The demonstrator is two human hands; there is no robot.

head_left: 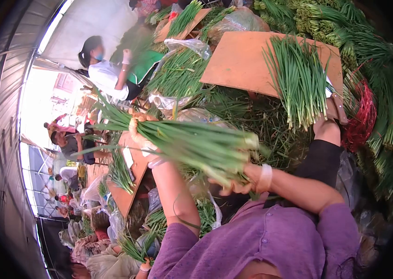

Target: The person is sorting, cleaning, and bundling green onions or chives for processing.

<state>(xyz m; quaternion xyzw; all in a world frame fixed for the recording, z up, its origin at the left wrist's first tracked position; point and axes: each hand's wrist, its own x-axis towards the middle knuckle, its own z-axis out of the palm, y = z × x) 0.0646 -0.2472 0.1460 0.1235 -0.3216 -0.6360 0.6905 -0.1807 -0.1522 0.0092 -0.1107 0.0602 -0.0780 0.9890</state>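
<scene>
I hold a long bunch of green chives crosswise in front of me with both hands. My left hand is closed around the leafy part of the bunch, near the left. My right hand, with a pale band at the wrist, grips the bunch from below near its pale cut ends. My sleeves are purple.
A brown board lies beyond, with another chive bunch spread on it. Red ties and stacked chive bundles are at right. Loose greens and plastic bags cover the ground. A person in white sits at the back left, and others work further left.
</scene>
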